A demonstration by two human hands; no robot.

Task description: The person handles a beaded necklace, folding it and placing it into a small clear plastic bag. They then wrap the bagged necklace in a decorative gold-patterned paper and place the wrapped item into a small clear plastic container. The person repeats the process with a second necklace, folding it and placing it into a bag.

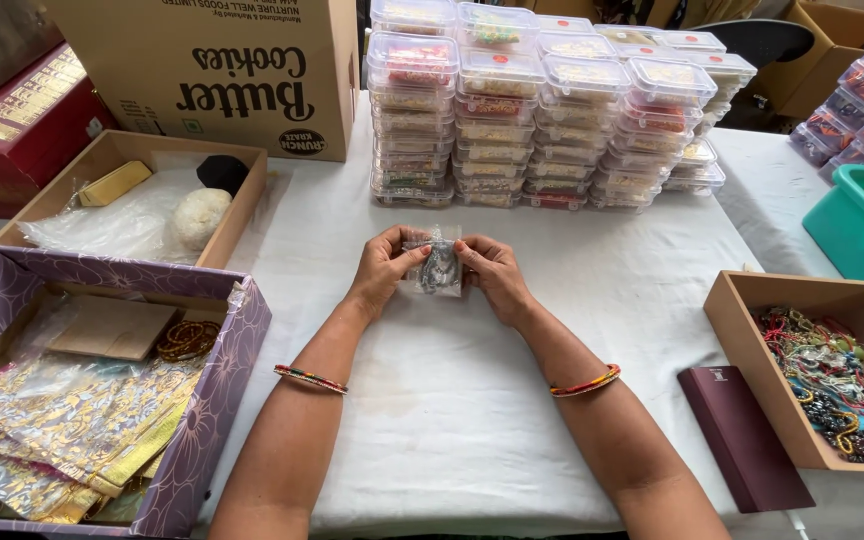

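The small clear bag (436,264) has something dark and shiny inside, but it is too small to tell what it is. The left hand (384,266) and the right hand (492,276) pinch it from both sides, fingers closed on its edges, just above the white table (452,400). The purple box (207,400) on the left and the wooden box (752,330) on the right are cut off by the picture's edges.

The middle of the table around the hands is bare cloth. Behind the bag stand stacks of clear plastic boxes (542,120), well apart from it.

The purple box holds shiny gold bags and some bangles. The wooden box holds a heap of colourful bead strings. A dark red flat case (742,435) lies just beside it
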